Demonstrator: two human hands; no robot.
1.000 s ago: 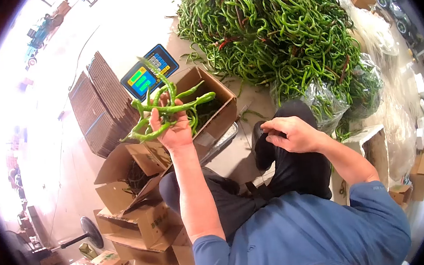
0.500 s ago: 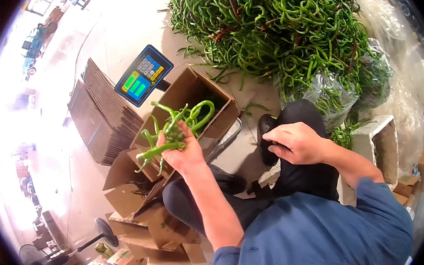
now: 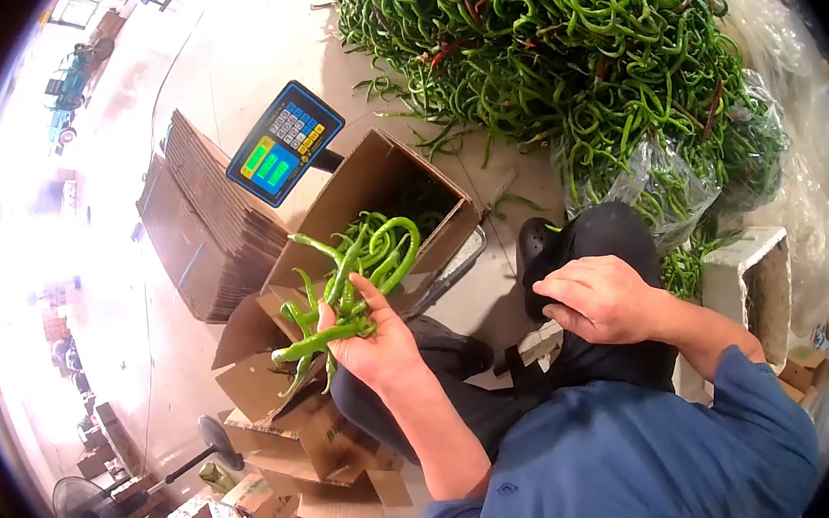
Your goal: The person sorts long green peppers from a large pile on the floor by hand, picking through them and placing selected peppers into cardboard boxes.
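My left hand (image 3: 383,349) is closed round a bunch of long green chili peppers (image 3: 345,308), palm up, with curled ends sticking out past the fingers. It is in front of the tall open cardboard box (image 3: 444,239), and some peppers overlap the box's near edge from this view. Darker green peppers lie deep inside that box. Over my bent knee (image 3: 617,228) is my right hand (image 3: 605,300), its fingers curled in; no pepper shows in it. A scale display (image 3: 286,142) with lit green digits stands behind the box.
A large heap of green chili peppers (image 3: 555,63) fills the far right, partly in clear plastic bags (image 3: 667,186). Flattened cartons (image 3: 203,227) stack at left. Open boxes (image 3: 302,443) and a fan (image 3: 88,509) are lower left; a white foam box (image 3: 750,247) is at right.
The view has shifted slightly, so the surroundings appear a little to the right. My left hand still holds the peppers, now slightly lower and more spread; my right hand has curled a bit more.
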